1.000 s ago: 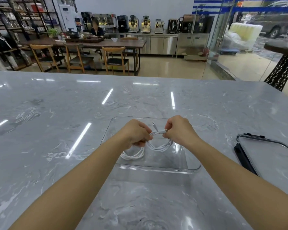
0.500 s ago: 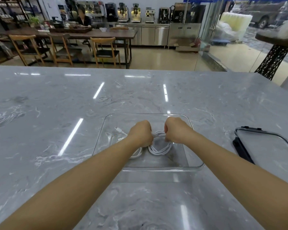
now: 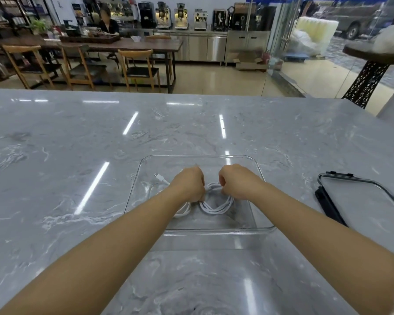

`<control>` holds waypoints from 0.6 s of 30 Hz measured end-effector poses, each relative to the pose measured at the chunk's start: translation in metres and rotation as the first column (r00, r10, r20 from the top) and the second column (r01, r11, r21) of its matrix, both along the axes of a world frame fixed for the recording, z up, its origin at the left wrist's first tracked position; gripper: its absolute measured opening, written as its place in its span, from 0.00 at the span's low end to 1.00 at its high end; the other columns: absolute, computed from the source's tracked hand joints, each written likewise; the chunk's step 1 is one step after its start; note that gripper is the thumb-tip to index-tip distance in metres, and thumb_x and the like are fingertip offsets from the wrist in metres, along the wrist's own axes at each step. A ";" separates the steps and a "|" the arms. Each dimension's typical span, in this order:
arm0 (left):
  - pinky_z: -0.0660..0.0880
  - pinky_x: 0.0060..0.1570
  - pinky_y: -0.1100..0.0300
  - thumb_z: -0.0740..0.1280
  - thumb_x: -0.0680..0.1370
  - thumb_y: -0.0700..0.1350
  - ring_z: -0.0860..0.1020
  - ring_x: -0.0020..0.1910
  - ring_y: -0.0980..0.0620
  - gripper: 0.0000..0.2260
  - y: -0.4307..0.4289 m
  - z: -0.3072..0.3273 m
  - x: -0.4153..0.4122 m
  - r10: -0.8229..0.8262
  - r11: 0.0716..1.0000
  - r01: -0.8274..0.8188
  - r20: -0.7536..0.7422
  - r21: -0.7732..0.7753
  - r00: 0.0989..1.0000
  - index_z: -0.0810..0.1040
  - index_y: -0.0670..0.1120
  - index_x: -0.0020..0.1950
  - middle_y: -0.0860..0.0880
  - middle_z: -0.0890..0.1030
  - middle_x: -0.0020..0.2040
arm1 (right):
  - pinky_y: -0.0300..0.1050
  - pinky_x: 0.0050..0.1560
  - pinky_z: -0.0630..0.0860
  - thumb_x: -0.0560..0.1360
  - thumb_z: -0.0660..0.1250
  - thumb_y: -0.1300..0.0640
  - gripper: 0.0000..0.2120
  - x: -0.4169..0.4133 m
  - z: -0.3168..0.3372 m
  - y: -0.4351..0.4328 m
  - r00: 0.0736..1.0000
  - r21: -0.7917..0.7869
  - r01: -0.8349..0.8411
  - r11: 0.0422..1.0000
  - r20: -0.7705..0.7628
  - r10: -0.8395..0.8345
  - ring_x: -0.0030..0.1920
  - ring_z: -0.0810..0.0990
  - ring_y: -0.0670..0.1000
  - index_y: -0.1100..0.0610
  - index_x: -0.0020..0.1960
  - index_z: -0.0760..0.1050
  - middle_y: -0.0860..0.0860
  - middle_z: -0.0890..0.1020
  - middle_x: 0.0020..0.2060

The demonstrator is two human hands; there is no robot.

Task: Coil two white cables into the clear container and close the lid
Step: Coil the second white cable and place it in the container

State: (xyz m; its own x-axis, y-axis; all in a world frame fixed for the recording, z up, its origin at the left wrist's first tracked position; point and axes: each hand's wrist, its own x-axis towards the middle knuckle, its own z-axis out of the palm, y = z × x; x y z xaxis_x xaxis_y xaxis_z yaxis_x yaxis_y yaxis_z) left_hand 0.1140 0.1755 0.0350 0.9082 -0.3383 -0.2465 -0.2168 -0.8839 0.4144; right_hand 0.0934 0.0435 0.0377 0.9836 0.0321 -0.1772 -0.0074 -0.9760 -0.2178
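A clear container [image 3: 263, 178], rectangular with rounded corners and glossy walls, sits on the polished grey marbled counter [image 3: 77, 155]. Inside it both hands are curled into fists: the left hand [image 3: 188, 185] has its grip closed on a smooth white cable coil [image 3: 216, 206], and the right hand [image 3: 238, 183] pinches the same bundle. A second white cable [image 3: 162, 178] trails left within the container, plug end free. The lid [image 3: 359, 198], clear with dark clasps, lies flat right of the container.
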 end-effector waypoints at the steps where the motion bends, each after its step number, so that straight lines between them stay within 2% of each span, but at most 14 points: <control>1: 0.71 0.43 0.59 0.72 0.69 0.38 0.78 0.51 0.44 0.14 0.000 0.001 -0.001 -0.005 1.000 0.005 -0.007 0.006 1.000 0.78 0.40 0.54 0.42 0.81 0.54 | 0.45 0.40 0.70 0.71 0.64 0.64 0.08 -0.001 0.000 0.000 1.000 -0.017 -0.014 1.000 -0.001 0.014 0.44 0.75 0.59 0.63 0.50 0.74 0.60 0.77 0.49; 4: 0.75 0.45 0.56 0.72 0.69 0.38 0.79 0.47 0.44 0.13 0.000 0.005 -0.002 0.004 0.999 -0.007 -0.085 -0.032 0.996 0.76 0.41 0.52 0.41 0.81 0.51 | 0.45 0.39 0.69 0.72 0.63 0.63 0.07 0.000 0.001 0.001 0.999 -0.064 -0.047 0.997 -0.009 0.047 0.42 0.74 0.58 0.63 0.49 0.75 0.60 0.78 0.49; 6: 0.79 0.50 0.53 0.72 0.70 0.39 0.80 0.46 0.44 0.20 0.002 0.011 -0.003 0.030 0.990 -0.057 -0.200 -0.132 0.979 0.72 0.42 0.60 0.40 0.79 0.54 | 0.45 0.39 0.69 0.73 0.63 0.61 0.08 -0.001 0.002 0.001 0.997 -0.098 -0.074 0.992 -0.015 0.072 0.43 0.75 0.58 0.61 0.51 0.74 0.60 0.78 0.50; 8: 0.78 0.52 0.51 0.73 0.71 0.44 0.78 0.49 0.45 0.26 0.006 0.019 -0.004 0.052 0.978 -0.094 -0.220 -0.185 0.974 0.67 0.43 0.66 0.42 0.75 0.59 | 0.46 0.40 0.69 0.74 0.62 0.59 0.11 -0.002 0.004 0.000 0.993 -0.154 -0.115 0.981 -0.021 0.114 0.47 0.76 0.58 0.59 0.56 0.73 0.58 0.77 0.53; 11: 0.75 0.52 0.54 0.71 0.71 0.49 0.76 0.51 0.47 0.25 0.014 0.032 -0.002 0.028 0.980 -0.046 -0.093 -0.196 0.995 0.70 0.44 0.65 0.44 0.75 0.62 | 0.48 0.43 0.69 0.75 0.61 0.54 0.14 -0.006 0.012 -0.002 0.984 -0.232 -0.159 0.960 0.048 0.174 0.53 0.76 0.59 0.57 0.60 0.70 0.56 0.76 0.57; 14: 0.71 0.53 0.56 0.69 0.72 0.54 0.75 0.56 0.49 0.24 0.015 0.041 -0.007 0.014 0.965 0.004 0.066 -0.260 0.998 0.71 0.47 0.65 0.45 0.76 0.63 | 0.49 0.47 0.69 0.76 0.61 0.50 0.17 -0.015 0.027 -0.006 0.955 -0.227 -0.168 0.959 0.205 0.216 0.54 0.76 0.58 0.55 0.62 0.68 0.55 0.77 0.57; 18: 0.69 0.61 0.51 0.63 0.74 0.59 0.71 0.64 0.48 0.25 -0.001 0.047 -0.021 0.013 0.968 0.078 0.361 -0.237 0.933 0.68 0.49 0.68 0.48 0.73 0.67 | 0.51 0.59 0.66 0.76 0.60 0.45 0.25 -0.031 0.041 -0.026 0.895 -0.201 -0.155 0.967 0.387 0.223 0.59 0.73 0.56 0.52 0.69 0.61 0.53 0.74 0.62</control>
